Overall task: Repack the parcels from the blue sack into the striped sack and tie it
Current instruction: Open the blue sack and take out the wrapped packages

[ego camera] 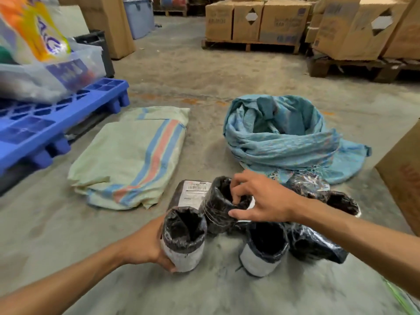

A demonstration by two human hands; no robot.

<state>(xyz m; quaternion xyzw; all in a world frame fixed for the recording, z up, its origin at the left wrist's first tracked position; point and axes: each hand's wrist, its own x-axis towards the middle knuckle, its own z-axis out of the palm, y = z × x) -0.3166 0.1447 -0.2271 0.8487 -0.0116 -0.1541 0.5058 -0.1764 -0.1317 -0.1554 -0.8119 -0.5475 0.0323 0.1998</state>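
Parcels [261, 248] stand on end at lower centre, long axes upright; your left hand [145, 244] wraps one parcel [183, 237], your right hand [261, 196] pinches another's top [223, 201].

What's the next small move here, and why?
Probably lift both held parcels toward the striped sack. The left hand grips one rolled black parcel, the right hand pinches another, and the sack lies flat and folded, so it needs opening first.
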